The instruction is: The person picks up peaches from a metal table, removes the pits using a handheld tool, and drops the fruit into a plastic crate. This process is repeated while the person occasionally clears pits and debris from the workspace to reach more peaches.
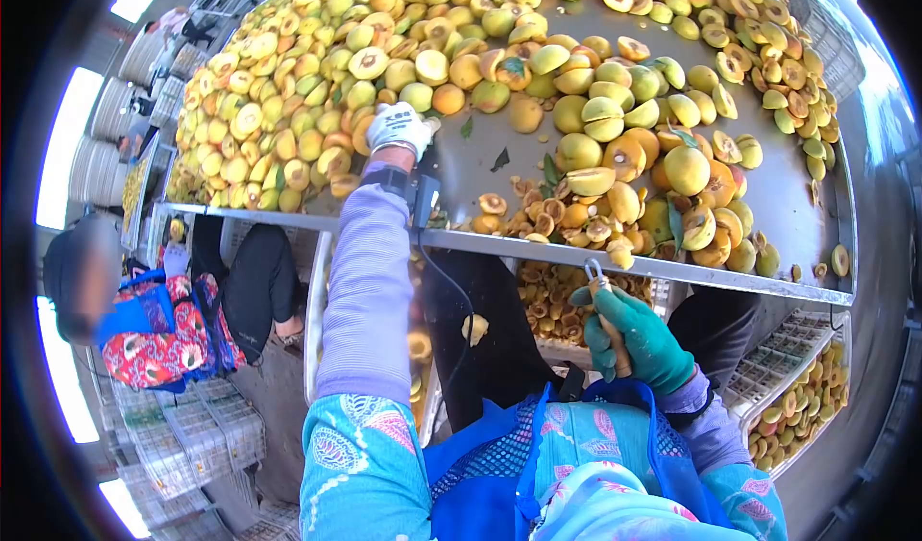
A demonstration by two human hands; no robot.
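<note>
The left hand (400,128), in a white glove, was stretched out over the worktop (461,171) with its fingers curled down among the whole yellow fruit (317,89) piled toward the far left corner; it looked closed around a fruit or about to be, though the glove hid which one, so the grip could not be told for sure. The reach seemed to go there because that pile held uncut fruit. The right hand (639,339), in a green glove, hung below the near edge of the worktop, clamped on the wooden handle of a pitting tool (603,301) whose metal loop pointed up toward the edge, apparently held ready and clear of the other arm. The two hands were well apart.

Near the right end of the near edge lay a heap of halved fruit and loose pits (595,219), mixed with leaves. A bare strip of metal ran between the two heaps. Under the worktop a crate (552,301) held pits and cut pieces, and another crate of halves (802,402) stood at the lower right. A cable (442,282) dangled from a device on the left wrist across the near edge. A seated person (163,320) in a patterned top was at the left, beside stacked empty crates (192,435)
</note>
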